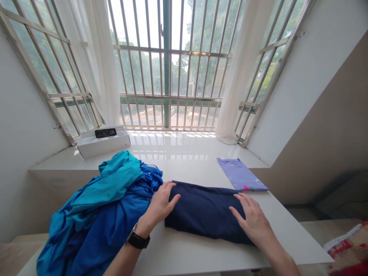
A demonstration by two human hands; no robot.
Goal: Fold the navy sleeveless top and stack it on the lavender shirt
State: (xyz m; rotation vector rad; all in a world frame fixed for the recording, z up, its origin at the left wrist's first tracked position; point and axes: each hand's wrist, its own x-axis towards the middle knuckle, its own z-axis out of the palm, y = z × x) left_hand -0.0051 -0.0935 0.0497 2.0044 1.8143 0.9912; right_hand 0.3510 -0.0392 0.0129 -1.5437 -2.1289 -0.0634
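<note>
A dark navy garment, folded into a long rectangle, lies flat on the white table in front of me. My left hand rests at its left end, fingers stretched toward the far left corner and thumb apart. At the right end my right hand lies over the cloth with fingers and thumb spread. Neither hand grips the fabric. Close beside my left hand is a loose heap of blue and teal clothes. A folded lavender shirt with small coloured prints lies beyond my right hand.
On the windowsill at the back left stands a white box with a black phone-like device on it. White curtains hang by the barred window. A red patterned bundle sits low at the right.
</note>
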